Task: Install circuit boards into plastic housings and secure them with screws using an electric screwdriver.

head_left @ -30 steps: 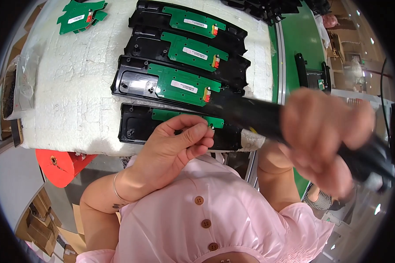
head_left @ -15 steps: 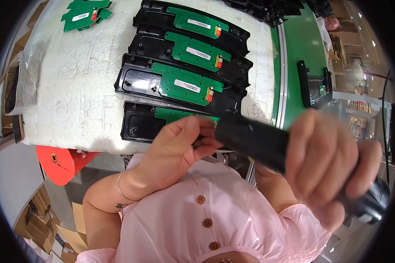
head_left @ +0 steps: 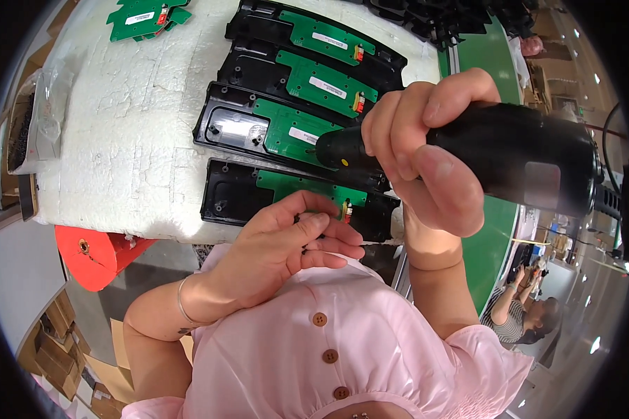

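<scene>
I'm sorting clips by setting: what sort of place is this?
Probably an electronics assembly workshop: several black casings hold green circuit boards, and the right hand grips what looks like an electric screwdriver.

grey floor [head_left: 112, 304], cardboard boxes [head_left: 57, 353] lower left, green work surface [head_left: 493, 241] right, bright lights [head_left: 595, 345]

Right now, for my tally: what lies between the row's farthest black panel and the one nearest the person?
Two more black panels, each bearing a green circuit board, show in the head view; the black tool overlaps one.
</scene>
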`<move>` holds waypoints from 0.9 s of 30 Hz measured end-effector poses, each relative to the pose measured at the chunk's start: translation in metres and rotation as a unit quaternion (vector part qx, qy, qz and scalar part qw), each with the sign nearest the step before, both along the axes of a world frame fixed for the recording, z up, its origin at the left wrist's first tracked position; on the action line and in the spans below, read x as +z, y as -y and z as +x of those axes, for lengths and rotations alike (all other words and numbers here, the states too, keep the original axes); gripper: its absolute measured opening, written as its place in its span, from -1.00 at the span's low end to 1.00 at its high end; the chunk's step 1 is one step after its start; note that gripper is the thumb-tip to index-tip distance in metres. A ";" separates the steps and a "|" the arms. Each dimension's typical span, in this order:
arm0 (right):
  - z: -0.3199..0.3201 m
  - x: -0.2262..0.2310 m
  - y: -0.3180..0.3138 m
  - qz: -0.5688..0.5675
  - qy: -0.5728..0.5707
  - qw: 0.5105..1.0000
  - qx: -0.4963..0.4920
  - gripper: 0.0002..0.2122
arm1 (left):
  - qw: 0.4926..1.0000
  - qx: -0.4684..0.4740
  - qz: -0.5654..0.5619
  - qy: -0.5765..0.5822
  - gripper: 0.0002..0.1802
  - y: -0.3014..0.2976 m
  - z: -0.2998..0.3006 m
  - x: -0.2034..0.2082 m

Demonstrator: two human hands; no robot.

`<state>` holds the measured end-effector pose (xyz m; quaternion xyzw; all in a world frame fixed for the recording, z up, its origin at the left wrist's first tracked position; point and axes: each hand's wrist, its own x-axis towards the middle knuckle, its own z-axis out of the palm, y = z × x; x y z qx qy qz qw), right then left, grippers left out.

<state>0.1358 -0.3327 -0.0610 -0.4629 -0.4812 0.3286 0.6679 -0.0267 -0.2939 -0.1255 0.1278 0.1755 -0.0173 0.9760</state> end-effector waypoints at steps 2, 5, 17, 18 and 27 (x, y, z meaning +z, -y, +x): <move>-0.001 0.002 -0.001 -0.023 0.025 0.999 -0.007 -0.78 | 1.000 0.005 0.004 -0.018 -0.81 -0.002 0.000 0.003; 0.002 0.004 0.001 -0.033 0.069 0.997 -0.004 -0.79 | 0.998 0.014 0.055 -0.001 -0.84 0.000 -0.002 0.001; 0.016 0.048 0.021 0.132 0.002 0.972 0.195 -0.75 | 0.990 0.134 -0.032 -0.022 -0.82 -0.003 0.002 -0.004; 0.007 0.051 0.024 0.178 -0.028 0.975 0.130 -0.75 | 0.990 0.133 -0.030 -0.021 -0.82 -0.004 0.003 -0.005; -0.009 0.037 0.026 0.298 -0.026 0.952 0.060 -0.73 | 0.991 0.127 -0.047 0.009 -0.79 0.001 0.005 -0.013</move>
